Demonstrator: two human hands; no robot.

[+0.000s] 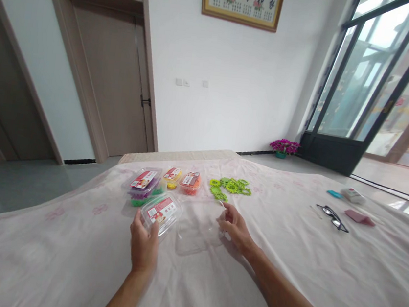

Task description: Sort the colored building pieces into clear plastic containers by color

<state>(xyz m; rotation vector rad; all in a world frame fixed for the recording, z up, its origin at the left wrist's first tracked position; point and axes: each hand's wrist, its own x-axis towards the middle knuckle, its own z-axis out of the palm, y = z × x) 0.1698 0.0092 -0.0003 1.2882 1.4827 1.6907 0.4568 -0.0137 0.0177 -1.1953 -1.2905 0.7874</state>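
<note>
While left hand [144,246] grips labelled box [161,212] at near edge, right hand [235,227] pinches clear tray [195,232] at rim; thin plastic, probably light, crushable; best held by rims.

Glasses [332,218] far rt; pink flowers [284,146] in corner; framed pic [243,1] up top; door [112,74] lft.

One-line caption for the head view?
Left hand holds a labelled clear container; right hand touches an empty clear box near green pieces.
</note>
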